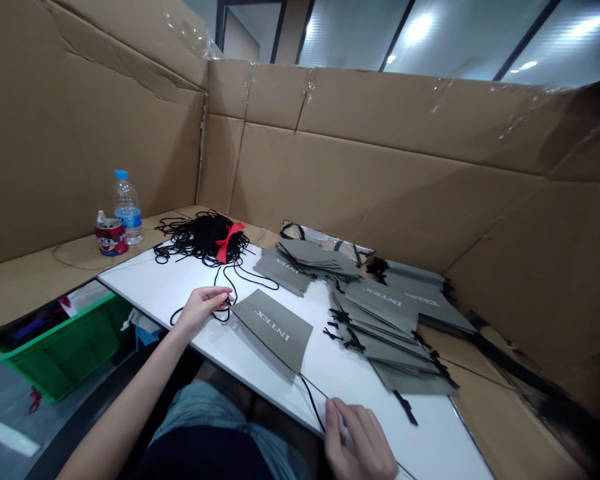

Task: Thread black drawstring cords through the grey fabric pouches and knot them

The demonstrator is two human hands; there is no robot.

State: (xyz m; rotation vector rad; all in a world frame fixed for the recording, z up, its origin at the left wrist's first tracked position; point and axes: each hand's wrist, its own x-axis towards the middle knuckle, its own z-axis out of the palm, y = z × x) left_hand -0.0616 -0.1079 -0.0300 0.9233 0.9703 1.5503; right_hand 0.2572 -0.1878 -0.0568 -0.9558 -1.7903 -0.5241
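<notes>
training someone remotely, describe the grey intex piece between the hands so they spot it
Start at the white tabletop inside cardboard walls. Near its front edge, the grey INTEX piece is between the left hand and right hand. Unlike the overlapping grey pieces behind and to its right, it is alone, with black cord at its corner nearest the right hand.

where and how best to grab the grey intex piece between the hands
Probably best pinched at its free right corner, thumb on top, finger beneath, coming from the right. The grey INTEX piece is thin and flat, the left hand is at its left corner and a black cord trails by the near corner, leaving the right one least crowded.
</notes>
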